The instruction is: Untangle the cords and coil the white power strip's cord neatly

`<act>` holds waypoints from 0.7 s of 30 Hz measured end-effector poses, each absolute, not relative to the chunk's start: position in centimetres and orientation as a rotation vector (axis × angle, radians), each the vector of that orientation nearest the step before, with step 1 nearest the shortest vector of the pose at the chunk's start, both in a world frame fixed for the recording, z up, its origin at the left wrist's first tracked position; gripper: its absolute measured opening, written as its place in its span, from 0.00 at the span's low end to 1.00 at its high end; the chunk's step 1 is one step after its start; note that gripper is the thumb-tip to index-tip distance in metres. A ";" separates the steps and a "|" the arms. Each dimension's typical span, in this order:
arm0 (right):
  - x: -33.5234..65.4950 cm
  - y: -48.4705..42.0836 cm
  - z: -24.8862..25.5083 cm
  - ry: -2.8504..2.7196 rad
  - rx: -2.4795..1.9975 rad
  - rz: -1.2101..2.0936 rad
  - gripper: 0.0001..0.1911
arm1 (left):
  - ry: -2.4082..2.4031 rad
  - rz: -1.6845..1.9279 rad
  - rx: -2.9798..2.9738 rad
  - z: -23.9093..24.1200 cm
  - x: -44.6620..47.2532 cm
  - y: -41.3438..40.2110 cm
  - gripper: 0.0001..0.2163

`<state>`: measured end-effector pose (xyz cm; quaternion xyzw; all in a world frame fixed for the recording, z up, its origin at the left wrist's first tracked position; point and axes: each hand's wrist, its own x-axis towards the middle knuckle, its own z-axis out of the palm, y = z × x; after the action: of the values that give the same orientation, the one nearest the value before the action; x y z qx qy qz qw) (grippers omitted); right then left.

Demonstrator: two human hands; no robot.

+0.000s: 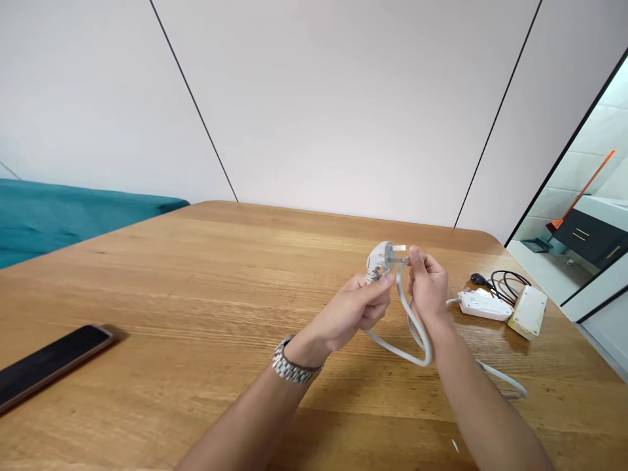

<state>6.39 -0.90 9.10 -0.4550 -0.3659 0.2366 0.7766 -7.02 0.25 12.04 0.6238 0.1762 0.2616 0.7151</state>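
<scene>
A white power plug [379, 256] is up above the table, its metal prongs pointing right. My left hand [366, 302] is closed around the cord just below the plug, thumb on top. My right hand [428, 284] pinches the white cord [417, 335] close to the prongs, with thumb and fingers pressed together. Between the hands the cord hangs in loops, and part of it lies on the table under my right forearm. A white power strip [485, 305] rests on the table to the right of my right hand.
Beside the strip lie a white box-shaped block [528, 312] and a black plug [478, 279] with black cable. A dark phone-like slab [53, 363] is on the wooden table [196, 281] at left. Behind stands a white wall [343, 111]; teal fabric [73, 216] is at far left.
</scene>
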 end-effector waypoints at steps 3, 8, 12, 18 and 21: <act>5.6 -1.7 9.6 -0.932 -0.893 0.455 0.26 | 0.393 0.576 1.216 11.2 -6.7 0.9 0.32; 4.8 -2.8 9.6 -1.122 -0.902 0.183 0.19 | 0.337 0.573 1.144 10.2 -6.0 0.7 0.32; 5.6 -2.5 9.4 -1.124 -0.936 0.197 0.21 | 0.327 0.620 1.198 10.9 -6.4 0.7 0.32; 9.1 -2.7 10.8 -1.384 -1.072 0.690 0.28 | 0.617 1.150 1.382 12.7 -9.9 3.9 0.26; 9.9 -3.5 11.3 -1.793 -1.217 0.963 0.27 | 0.792 1.717 1.457 13.1 -12.0 5.8 0.22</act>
<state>9.89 -3.48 11.28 -0.4757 -0.7006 0.3765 0.3757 -11.99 5.78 13.14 0.5675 0.3085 0.6688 0.3681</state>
